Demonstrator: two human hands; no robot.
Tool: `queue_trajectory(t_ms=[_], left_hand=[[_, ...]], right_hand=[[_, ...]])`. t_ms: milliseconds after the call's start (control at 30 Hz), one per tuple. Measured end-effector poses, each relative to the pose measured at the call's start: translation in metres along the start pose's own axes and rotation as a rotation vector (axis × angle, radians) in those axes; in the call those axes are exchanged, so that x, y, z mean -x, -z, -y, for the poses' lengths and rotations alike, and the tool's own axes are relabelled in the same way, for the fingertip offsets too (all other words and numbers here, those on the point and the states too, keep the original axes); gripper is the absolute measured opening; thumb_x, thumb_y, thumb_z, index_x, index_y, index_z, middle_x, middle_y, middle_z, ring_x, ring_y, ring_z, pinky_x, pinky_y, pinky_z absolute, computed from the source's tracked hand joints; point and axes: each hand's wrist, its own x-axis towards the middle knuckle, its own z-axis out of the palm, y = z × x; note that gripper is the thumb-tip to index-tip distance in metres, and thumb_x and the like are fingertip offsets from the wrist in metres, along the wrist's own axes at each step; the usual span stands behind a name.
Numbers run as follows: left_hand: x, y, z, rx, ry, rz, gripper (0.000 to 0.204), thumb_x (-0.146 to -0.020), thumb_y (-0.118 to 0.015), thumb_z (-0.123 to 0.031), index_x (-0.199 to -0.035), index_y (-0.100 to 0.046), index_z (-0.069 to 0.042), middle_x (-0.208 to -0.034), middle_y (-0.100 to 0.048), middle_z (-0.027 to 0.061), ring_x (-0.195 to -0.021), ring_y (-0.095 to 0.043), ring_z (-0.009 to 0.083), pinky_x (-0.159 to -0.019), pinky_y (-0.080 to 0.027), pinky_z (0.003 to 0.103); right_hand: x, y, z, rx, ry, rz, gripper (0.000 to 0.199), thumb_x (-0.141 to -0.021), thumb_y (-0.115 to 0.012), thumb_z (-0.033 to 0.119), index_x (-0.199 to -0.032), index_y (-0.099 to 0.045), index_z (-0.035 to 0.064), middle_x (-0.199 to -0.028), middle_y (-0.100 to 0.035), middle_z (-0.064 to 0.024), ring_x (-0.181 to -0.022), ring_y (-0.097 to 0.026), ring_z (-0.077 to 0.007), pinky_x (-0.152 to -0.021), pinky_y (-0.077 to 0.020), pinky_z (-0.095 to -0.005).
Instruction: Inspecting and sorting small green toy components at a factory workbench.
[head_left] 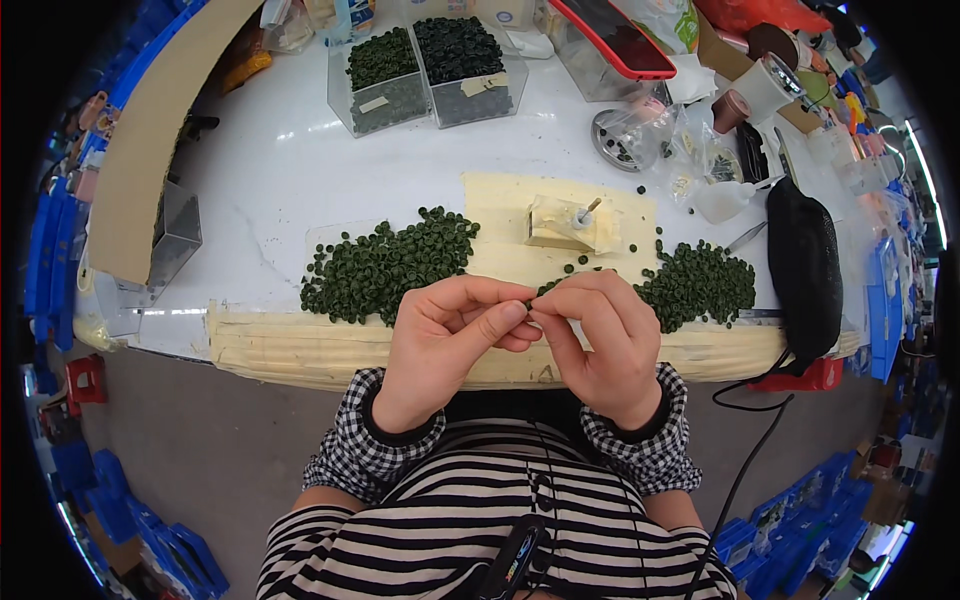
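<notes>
Striped cloth of the person's shirt point(480, 510) fills the lower edge, and checked cuffs point(370, 440) lead up to both hands, which meet in front of the table edge point(290, 350).

On the left side of the white table lies a large heap of small dark green rings point(385, 265), just beyond the left hand point(445, 345). This hand is curled, with the fingers bent inward; its thumb and forefinger are pressed together at the tips. Between them, where the two hands touch, sits one tiny dark green piece point(529, 302), too small to see its shape clearly. The right hand point(600, 340) is curled in the same way and pinches the same piece from the other side, fingertip against fingertip.

Behind the hands stands a small cream block with a pin point(575, 222) on a cream mat point(500, 200). To the right lies a second heap of green rings point(700, 285), near the right hand, and then a black pouch point(805, 265). Two clear boxes of dark pieces point(430, 70) stand at the far side.
</notes>
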Motion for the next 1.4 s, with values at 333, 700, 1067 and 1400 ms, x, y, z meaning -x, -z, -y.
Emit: queue_trajectory(t_ms=[333, 700, 1067, 1400], left_hand=[[-0.003, 0.0, -0.005, 0.313, 0.167, 0.031, 0.022, -0.093, -0.06, -0.001, -0.114, -0.061, 0.003, -0.101, -0.065, 0.0082, -0.087, -0.063, 0.0108, -0.077, -0.053, 0.022], [0.002, -0.005, 0.006, -0.04, -0.091, -0.01, 0.017, -0.089, -0.065, 0.001, -0.106, -0.065, 0.002, -0.097, -0.069, 0.0078, -0.081, -0.061, 0.0055, -0.073, -0.049, 0.018], [-0.007, 0.004, 0.007, 0.218, 0.015, -0.052, 0.018, -0.094, -0.059, -0.004, -0.112, -0.062, 0.001, -0.096, -0.07, 0.0116, -0.058, -0.043, -0.0006, -0.049, -0.03, 0.014], [-0.007, 0.006, 0.01, 0.259, 0.026, -0.029, 0.018, -0.094, -0.06, -0.007, -0.11, -0.063, 0.001, -0.094, -0.07, 0.0117, -0.057, -0.042, 0.0008, -0.05, -0.032, 0.016]], right_hand=[[0.002, 0.001, 0.007, -0.143, -0.273, -0.003, 0.008, -0.084, -0.063, -0.003, -0.088, -0.056, -0.0006, -0.079, -0.055, -0.0094, -0.064, -0.057, -0.0202, -0.055, -0.0469, -0.0298], [0.006, -0.002, 0.01, -0.325, -0.368, 0.028, 0.008, -0.086, -0.064, 0.001, -0.09, -0.057, 0.0003, -0.076, -0.054, -0.0063, -0.061, -0.052, -0.0136, -0.055, -0.0427, -0.025], [-0.026, 0.012, -0.045, 0.151, -0.305, -0.146, 0.013, -0.081, -0.07, 0.005, -0.093, -0.068, 0.0019, -0.079, -0.059, -0.0088, -0.072, -0.058, -0.0212, -0.063, -0.0465, -0.0301], [-0.03, 0.029, -0.019, 0.139, -0.164, -0.412, 0.009, -0.077, -0.073, -0.001, -0.085, -0.068, 0.0005, -0.082, -0.062, -0.0074, -0.075, -0.058, -0.0187, -0.067, -0.0454, -0.0285]])
